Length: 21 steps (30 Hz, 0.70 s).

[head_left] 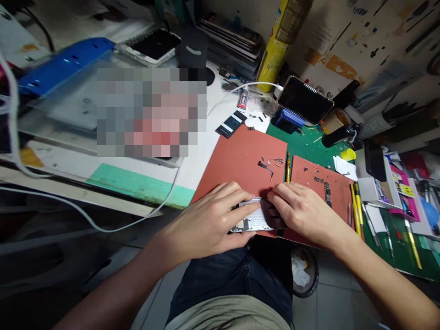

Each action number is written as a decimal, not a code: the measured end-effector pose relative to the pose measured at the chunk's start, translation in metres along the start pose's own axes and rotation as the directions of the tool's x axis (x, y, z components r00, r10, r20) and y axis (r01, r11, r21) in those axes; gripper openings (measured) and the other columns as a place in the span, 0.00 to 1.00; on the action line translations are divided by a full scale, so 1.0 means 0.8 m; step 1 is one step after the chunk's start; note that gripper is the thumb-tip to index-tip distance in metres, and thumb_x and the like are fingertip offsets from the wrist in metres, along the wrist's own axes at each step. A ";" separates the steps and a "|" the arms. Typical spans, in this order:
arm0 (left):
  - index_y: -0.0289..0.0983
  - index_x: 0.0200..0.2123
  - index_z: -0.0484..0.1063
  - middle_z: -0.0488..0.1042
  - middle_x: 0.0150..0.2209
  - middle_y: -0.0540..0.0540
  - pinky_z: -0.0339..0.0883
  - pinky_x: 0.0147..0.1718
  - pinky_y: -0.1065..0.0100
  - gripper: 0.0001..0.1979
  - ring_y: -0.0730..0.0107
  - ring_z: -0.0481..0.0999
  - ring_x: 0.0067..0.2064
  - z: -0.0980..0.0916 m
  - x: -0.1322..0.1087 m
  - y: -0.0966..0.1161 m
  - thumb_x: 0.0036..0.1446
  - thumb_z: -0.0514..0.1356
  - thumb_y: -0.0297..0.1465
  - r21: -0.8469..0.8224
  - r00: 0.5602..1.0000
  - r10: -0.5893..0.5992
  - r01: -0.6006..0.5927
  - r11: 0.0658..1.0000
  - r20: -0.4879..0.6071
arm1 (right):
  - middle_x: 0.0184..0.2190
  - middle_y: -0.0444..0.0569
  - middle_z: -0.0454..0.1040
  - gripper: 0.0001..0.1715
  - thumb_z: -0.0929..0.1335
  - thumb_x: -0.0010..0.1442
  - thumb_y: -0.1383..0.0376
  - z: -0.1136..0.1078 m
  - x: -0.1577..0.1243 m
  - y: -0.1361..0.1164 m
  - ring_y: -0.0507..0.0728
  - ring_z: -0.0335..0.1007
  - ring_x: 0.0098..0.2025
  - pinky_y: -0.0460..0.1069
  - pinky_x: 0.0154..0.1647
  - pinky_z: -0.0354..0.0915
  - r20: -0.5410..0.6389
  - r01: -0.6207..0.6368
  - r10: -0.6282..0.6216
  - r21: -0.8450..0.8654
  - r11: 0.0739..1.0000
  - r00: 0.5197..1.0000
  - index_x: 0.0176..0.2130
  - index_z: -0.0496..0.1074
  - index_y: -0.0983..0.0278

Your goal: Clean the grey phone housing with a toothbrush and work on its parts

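Note:
A silver phone housing (255, 222), opened up with small parts showing inside, lies at the front edge of the red mat (237, 169). My left hand (220, 215) grips its left end, thumb along the near side and fingers over the far edge and the inside. A dark thin sheet (271, 214) with a curved mark covers the right part of the housing. My right hand (299, 208) is closed over the sheet's far right edge, with its fingertips partly hidden. Just beyond the hands lie a flex cable (264, 165) with loose screws and a yellow screwdriver (288, 167).
A second red mat holds a logic board (323, 188). Tweezers and screwdrivers (357, 206) line the right side. A propped phone (305, 100) stands behind, beside a yellow can (275, 50). A white cable (137, 215) loops past the left edge. Below is a waste bin (304, 272).

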<state>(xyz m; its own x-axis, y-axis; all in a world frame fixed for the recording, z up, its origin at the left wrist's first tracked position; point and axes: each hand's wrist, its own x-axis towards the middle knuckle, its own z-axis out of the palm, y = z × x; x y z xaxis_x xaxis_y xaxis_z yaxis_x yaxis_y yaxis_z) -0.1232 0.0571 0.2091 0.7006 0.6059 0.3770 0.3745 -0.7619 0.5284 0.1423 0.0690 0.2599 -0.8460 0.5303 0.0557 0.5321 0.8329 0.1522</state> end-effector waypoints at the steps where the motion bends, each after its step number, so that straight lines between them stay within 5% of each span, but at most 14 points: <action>1: 0.34 0.59 0.75 0.78 0.52 0.39 0.73 0.53 0.52 0.18 0.52 0.73 0.53 -0.001 0.000 0.002 0.69 0.67 0.34 0.003 1.000 -0.008 0.008 1.000 0.003 | 0.37 0.53 0.74 0.10 0.65 0.73 0.73 0.002 -0.002 0.000 0.59 0.69 0.35 0.54 0.37 0.71 -0.002 0.002 -0.002 0.002 1.000 1.000 0.45 0.77 0.72; 11: 0.33 0.58 0.76 0.79 0.52 0.39 0.74 0.55 0.56 0.22 0.55 0.74 0.53 0.000 -0.004 0.002 0.69 0.66 0.42 0.036 1.000 -0.001 0.001 0.999 0.010 | 0.39 0.54 0.73 0.13 0.62 0.72 0.75 0.041 -0.019 0.007 0.60 0.72 0.35 0.57 0.36 0.72 -0.131 0.068 -0.064 0.027 0.997 0.989 0.50 0.73 0.70; 21: 0.34 0.60 0.76 0.79 0.54 0.39 0.73 0.55 0.57 0.23 0.54 0.75 0.55 0.002 -0.005 0.001 0.70 0.65 0.43 0.042 1.000 -0.005 0.004 0.999 0.022 | 0.40 0.55 0.74 0.15 0.61 0.70 0.76 0.043 -0.021 0.004 0.61 0.73 0.36 0.57 0.36 0.73 -0.115 0.062 -0.061 0.009 0.998 0.991 0.52 0.72 0.70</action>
<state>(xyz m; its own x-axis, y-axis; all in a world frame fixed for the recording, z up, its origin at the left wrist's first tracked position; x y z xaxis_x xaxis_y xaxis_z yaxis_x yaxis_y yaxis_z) -0.1250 0.0534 0.2069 0.7117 0.6046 0.3578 0.4026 -0.7684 0.4975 0.1593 0.0678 0.2258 -0.8751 0.4568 0.1597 0.4786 0.8658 0.1462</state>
